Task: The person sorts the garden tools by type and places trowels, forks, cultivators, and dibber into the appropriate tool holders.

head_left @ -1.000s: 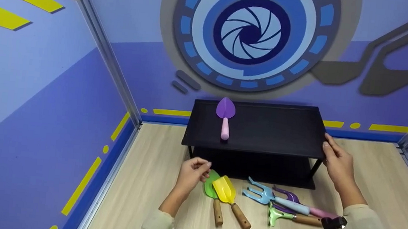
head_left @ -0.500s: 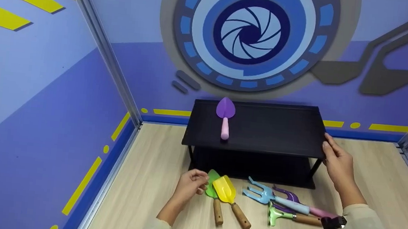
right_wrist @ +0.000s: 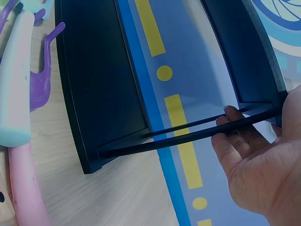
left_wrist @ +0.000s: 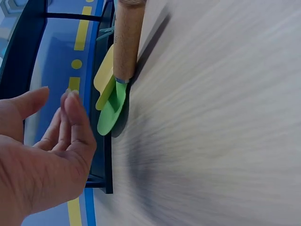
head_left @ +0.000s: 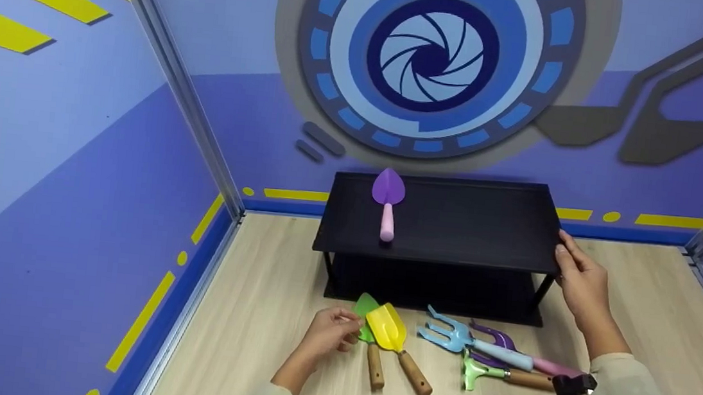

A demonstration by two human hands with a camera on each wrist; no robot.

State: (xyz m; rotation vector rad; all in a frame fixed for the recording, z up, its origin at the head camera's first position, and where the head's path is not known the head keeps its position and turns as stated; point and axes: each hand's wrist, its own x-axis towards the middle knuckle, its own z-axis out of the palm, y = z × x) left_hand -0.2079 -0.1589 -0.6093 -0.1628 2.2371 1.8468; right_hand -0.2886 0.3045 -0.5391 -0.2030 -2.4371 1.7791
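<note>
My left hand (head_left: 326, 336) hovers beside the green trowel (head_left: 367, 303), its fingertips overlapping the blade's edge in the head view. In the left wrist view, a gap shows between thumb and fingers, and the fingers look apart from the green blade (left_wrist: 112, 115). A yellow scoop-shaped trowel (head_left: 387, 327) lies against the green one; both have wooden handles. At the right end of the black two-tier shelf (head_left: 471, 225), my right hand (head_left: 583, 284) holds the upper tier, with fingers curled around the end by a post (right_wrist: 188, 137). A purple trowel (head_left: 389, 188) with a pink handle rests on top.
Right of the trowels lie a light-blue hand fork (head_left: 454, 335), a purple hand fork (head_left: 502, 338) with a pink handle and a green pronged tool (head_left: 475, 369) with a wooden handle, partly overlapping. Behind the shelf stands a patterned blue wall (head_left: 294, 121); another wall (head_left: 133, 189) borders the left.
My left hand has come down toward the front, from near the shelf's edge to beside the green trowel's blade. The right hand keeps its hold on the shelf, and the tools lie as before.
</note>
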